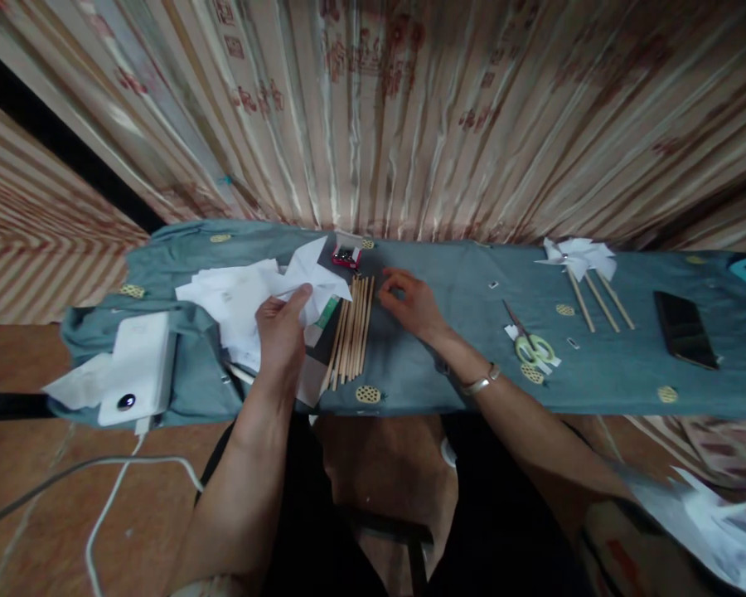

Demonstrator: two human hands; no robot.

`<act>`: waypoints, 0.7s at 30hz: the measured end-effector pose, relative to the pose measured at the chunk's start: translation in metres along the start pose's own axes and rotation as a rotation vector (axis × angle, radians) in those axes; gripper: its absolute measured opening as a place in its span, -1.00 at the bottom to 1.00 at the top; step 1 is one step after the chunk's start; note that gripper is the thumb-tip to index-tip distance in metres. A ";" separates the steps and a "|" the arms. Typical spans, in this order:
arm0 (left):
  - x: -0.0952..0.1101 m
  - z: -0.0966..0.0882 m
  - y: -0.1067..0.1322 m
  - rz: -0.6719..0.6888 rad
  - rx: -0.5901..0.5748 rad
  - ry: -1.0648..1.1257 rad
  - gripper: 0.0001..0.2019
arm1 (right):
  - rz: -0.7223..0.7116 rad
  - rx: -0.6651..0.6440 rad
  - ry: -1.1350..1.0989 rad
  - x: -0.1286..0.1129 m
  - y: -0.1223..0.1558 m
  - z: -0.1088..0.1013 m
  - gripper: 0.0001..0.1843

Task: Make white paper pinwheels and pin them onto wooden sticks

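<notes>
Between the thumb and fingers of my left hand (283, 323) is a folded white paper pinwheel (306, 264), its blades pointing up and to the right. My right hand (410, 303) hovers over the cloth, thumb and forefinger curled together; whatever they pinch, if anything, is too small to make out. A row of thin wooden sticks (351, 332) lies between my hands. Behind the sticks stands a small open red box (346, 255) of tiny dark pieces, perhaps pins. White paper sheets (236, 298) are piled left of my left hand.
Green-handled scissors (531, 344) lie right of my right arm. Farther right are finished paper pinwheels on sticks (581, 257) and a black phone (685, 327). A white power bank (138, 365) with a cable sits at the left. A pleated curtain (379, 124) hangs behind the table.
</notes>
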State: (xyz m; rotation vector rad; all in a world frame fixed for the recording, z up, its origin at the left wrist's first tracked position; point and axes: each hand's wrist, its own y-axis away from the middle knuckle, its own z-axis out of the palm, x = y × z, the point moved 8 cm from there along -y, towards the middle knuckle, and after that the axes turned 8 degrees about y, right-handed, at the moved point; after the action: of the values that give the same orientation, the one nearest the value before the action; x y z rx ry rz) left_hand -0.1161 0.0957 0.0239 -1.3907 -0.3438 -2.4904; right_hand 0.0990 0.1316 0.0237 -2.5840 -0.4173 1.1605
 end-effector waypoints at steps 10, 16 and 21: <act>0.019 -0.014 -0.007 0.045 0.032 0.062 -0.84 | -0.066 -0.007 0.205 0.000 -0.055 0.071 -0.85; 0.021 -0.018 -0.006 0.030 0.052 0.078 -0.84 | -0.044 -0.003 0.204 0.014 -0.056 0.074 -0.86; 0.022 -0.015 -0.005 0.042 0.029 0.083 -0.83 | -0.013 0.028 0.204 0.019 -0.056 0.076 -0.83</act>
State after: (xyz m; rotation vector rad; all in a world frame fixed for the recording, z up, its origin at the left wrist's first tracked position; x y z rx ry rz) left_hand -0.1406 0.0925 0.0345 -1.2658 -0.3286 -2.4905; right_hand 0.0451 0.2003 -0.0170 -2.6374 -0.3691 0.8807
